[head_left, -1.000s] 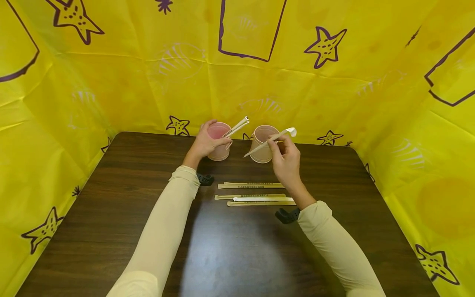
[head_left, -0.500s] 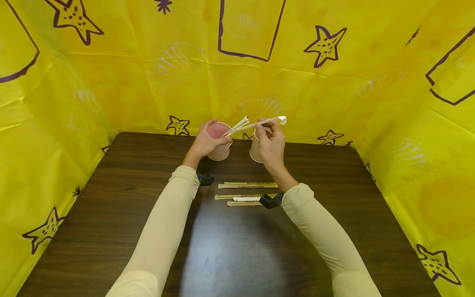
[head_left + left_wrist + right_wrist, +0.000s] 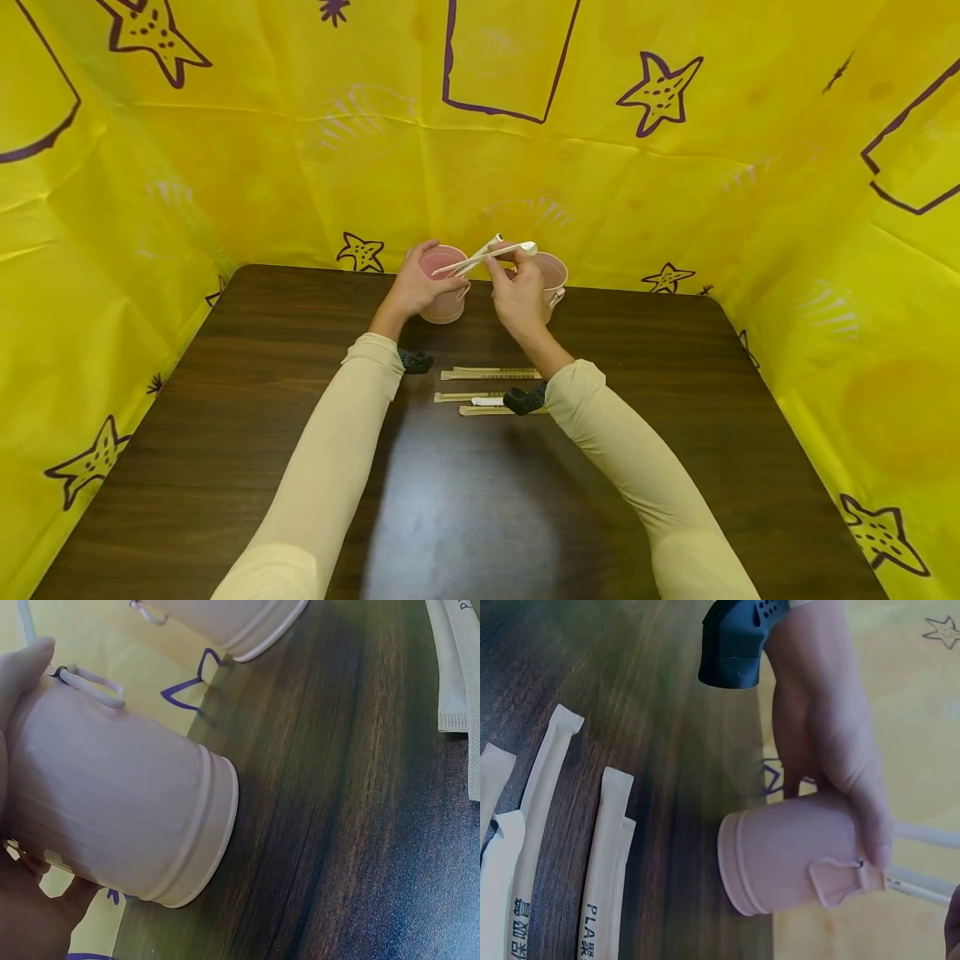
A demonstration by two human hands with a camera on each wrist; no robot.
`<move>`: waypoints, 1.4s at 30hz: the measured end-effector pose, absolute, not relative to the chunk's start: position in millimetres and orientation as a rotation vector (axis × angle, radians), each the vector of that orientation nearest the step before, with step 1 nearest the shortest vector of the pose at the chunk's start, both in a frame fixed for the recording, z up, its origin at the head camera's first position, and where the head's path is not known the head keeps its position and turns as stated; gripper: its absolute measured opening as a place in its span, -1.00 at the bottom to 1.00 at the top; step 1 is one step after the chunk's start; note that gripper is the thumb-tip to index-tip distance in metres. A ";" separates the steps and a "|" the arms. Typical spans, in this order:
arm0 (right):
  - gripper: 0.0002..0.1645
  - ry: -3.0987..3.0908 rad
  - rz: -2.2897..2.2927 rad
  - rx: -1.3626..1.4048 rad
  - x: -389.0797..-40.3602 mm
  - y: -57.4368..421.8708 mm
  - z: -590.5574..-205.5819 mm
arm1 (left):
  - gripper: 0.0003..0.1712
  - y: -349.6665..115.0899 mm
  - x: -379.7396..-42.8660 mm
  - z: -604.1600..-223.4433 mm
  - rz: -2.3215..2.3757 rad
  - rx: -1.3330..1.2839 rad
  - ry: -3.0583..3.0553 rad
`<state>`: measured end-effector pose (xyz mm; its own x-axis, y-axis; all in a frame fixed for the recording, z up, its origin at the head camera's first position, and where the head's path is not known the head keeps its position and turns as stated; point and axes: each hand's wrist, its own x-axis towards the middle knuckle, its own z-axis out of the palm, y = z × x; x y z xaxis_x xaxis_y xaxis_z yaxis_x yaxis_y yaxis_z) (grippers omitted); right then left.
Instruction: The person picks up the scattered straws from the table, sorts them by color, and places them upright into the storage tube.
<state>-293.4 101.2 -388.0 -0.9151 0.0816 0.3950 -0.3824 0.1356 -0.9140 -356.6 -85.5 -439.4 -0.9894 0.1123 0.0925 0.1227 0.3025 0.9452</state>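
My left hand (image 3: 414, 287) grips a small pink pail (image 3: 442, 312) near its rim, fingers around one side and thumb on the other. Two or so wrapped straws lean out of its mouth, partly hidden. Over that mouth my right hand (image 3: 520, 293) pinches another paper-wrapped straw (image 3: 448, 267), its torn white end pointing right. Whether its lower tip is inside the pail or just above, I cannot tell. Behind the right hand stands a second, paler pail (image 3: 553, 271), partly covered. The left wrist view shows the gripped pail (image 3: 127, 795) close up, with its small handle.
Several wrapped straws (image 3: 487, 376) lie side by side on the dark wooden table (image 3: 225, 467), one of them with a white wrapper (image 3: 487, 402). A yellow printed cloth (image 3: 285, 167) surrounds the table on the back and sides. Black wrist cameras (image 3: 525, 400) sit under both wrists.
My right hand has moved left with its straw, from in front of the second pail to over the pink pail's mouth. My left hand and its pail stay in place.
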 end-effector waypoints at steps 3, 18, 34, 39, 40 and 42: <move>-0.73 -2.123 1.806 0.280 -297.6 96.1 -390.2 | 0.21 -85.9 -357.2 -439.3 -1.820 -0.227 -2.549; -0.69 -2.333 1.656 0.217 -312.3 86.0 -401.3 | 0.20 -84.5 -358.3 -439.9 -1.795 -0.252 -2.589; -0.54 -2.526 1.507 0.307 -300.1 107.1 -416.5 | 0.18 -85.8 -359.1 -439.5 -1.788 -0.260 -2.600; -0.52 -2.622 1.349 0.427 -290.2 119.4 -418.0 | 0.20 -86.6 -359.4 -439.0 -1.781 -0.239 -2.599; -0.52 -2.645 1.320 0.454 -287.4 122.1 -418.2 | 0.21 -86.8 -359.7 -439.3 -1.779 -0.237 -2.598; -0.53 -2.689 1.283 0.495 -281.3 127.9 -419.4 | 0.21 -86.8 -360.2 -439.8 -1.784 -0.239 -2.594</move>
<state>-281.3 127.9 -419.4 -0.9390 -0.2395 0.2469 -0.3426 0.5867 -0.7337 -360.2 -86.8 -439.8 -0.9885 0.1331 0.0724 0.1153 0.3501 0.9296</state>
